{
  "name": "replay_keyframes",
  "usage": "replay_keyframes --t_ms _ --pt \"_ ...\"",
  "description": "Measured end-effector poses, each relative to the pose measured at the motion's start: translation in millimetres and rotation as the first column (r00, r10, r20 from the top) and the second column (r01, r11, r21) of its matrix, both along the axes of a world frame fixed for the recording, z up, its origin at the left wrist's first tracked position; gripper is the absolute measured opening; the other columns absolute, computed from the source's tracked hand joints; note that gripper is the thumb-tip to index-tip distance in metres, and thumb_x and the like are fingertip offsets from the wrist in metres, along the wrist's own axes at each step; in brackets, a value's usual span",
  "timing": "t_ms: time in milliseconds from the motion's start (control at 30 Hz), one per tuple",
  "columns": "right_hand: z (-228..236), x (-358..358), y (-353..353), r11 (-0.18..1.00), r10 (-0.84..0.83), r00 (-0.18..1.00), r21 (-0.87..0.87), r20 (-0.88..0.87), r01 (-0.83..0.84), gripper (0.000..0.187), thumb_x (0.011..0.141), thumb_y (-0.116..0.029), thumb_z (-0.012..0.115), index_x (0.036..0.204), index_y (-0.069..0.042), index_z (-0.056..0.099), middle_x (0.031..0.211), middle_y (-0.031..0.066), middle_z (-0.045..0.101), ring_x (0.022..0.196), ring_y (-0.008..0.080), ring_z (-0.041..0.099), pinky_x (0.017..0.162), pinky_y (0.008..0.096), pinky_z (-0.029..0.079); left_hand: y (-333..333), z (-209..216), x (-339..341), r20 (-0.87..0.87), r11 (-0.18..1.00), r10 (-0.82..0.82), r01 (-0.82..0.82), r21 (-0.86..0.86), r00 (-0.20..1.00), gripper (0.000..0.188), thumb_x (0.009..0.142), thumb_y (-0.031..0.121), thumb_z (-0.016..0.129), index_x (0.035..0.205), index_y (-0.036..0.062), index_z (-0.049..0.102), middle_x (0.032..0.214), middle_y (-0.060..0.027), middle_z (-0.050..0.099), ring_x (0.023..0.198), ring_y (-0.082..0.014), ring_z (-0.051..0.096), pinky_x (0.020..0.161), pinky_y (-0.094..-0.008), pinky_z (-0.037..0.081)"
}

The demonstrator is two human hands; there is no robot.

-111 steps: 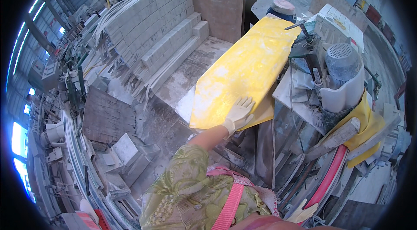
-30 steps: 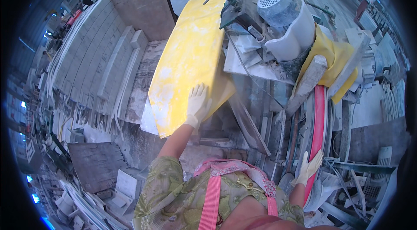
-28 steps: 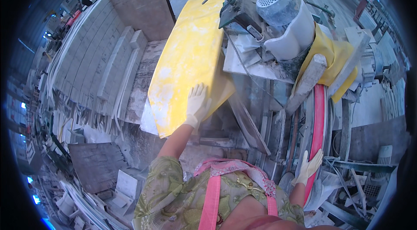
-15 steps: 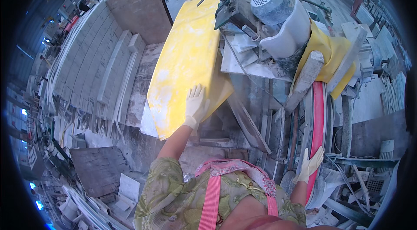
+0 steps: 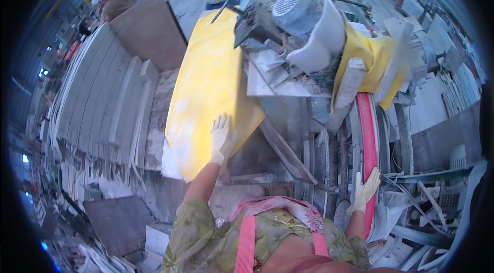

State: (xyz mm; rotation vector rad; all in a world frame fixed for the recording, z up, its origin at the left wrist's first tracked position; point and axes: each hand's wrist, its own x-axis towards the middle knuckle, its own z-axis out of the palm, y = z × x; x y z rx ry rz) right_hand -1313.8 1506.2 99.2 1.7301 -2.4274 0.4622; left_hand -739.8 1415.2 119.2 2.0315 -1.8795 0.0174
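My left hand [image 5: 221, 136], in a pale glove, lies flat on a dusty yellow sheet [image 5: 203, 77] draped over a long surface in front of me. Its fingers point away from me, and nothing is in them. At my right, my right hand [image 5: 364, 192], gloved the same way, rests against a long red strip [image 5: 367, 144] that runs away from me between grey rails. Its fingers are stretched out and the thumb stands apart. Under a second yellow sheet [image 5: 373, 56], the far end of the strip passes out of sight.
A dusty motor [image 5: 294, 11] with a white curved guard [image 5: 316, 41] stands beyond the strip. Pale slabs [image 5: 92, 98] stand in a row at the left, before a brown board [image 5: 149, 31]. A slanting plank [image 5: 288, 152] lies between my hands. Another person [image 5: 110, 2] is at the far left.
The whole view has shifted, so most things sit a little further left. Both hands keep their places, the left on the yellow sheet and the right on the red strip.
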Motion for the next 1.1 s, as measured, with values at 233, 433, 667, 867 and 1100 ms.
replay_keyframes --t_ms 233,433,667,867,1100 --pt "6 2 -1 0.998 -0.022 0.999 0.055 0.044 0.020 0.086 0.092 -0.045 0.066 0.156 0.002 0.033 0.158 0.0239 0.038 0.149 0.0380 0.032 0.125 0.0475 0.021 0 -2 2 0.008 1.000 -0.010 0.010 -0.001 1.000 0.061 0.094 0.030 0.059 0.145 -0.0010 0.049 0.152 -0.0244 0.046 0.144 -0.0395 0.039 0.123 -0.0510 0.023" --pt "5 2 1 0.997 -0.029 0.997 0.068 0.073 0.024 0.088 0.091 -0.043 0.068 0.157 0.001 0.030 0.160 0.0226 0.035 0.151 0.0372 0.029 0.125 0.0482 0.019 1 -1 3 -0.023 1.000 -0.026 0.026 -0.011 0.999 0.061 0.092 0.028 0.062 0.145 -0.0013 0.049 0.151 -0.0265 0.046 0.144 -0.0439 0.038 0.123 -0.0519 0.024" --pt "-1 -1 4 0.999 0.023 1.000 -0.042 0.017 -0.022 0.082 0.091 -0.038 0.070 0.155 0.001 0.036 0.157 0.0231 0.041 0.147 0.0387 0.035 0.124 0.0490 0.023 3 -1 3 -0.013 0.997 -0.056 0.055 -0.061 0.998 0.060 0.092 0.025 0.062 0.145 -0.0019 0.048 0.150 -0.0274 0.047 0.143 -0.0452 0.039 0.122 -0.0525 0.025" --pt "1 1 6 1.000 0.002 0.998 0.020 0.065 -0.003 0.085 0.091 -0.042 0.068 0.156 0.002 0.033 0.159 0.0234 0.036 0.151 0.0371 0.030 0.126 0.0472 0.019 3 -5 5 0.028 0.995 -0.075 0.077 -0.065 0.997 0.060 0.092 0.024 0.062 0.144 -0.0025 0.048 0.149 -0.0274 0.047 0.142 -0.0454 0.040 0.121 -0.0527 0.026" --pt "9 10 2 1.000 -0.030 0.997 0.006 0.074 0.030 0.086 0.091 -0.044 0.068 0.154 0.002 0.034 0.157 0.0256 0.038 0.150 0.0380 0.031 0.126 0.0478 0.019 1 -10 6 0.029 0.994 -0.060 0.062 -0.091 0.998 0.061 0.091 0.025 0.063 0.145 -0.0021 0.048 0.149 -0.0270 0.048 0.143 -0.0449 0.039 0.122 -0.0528 0.025"
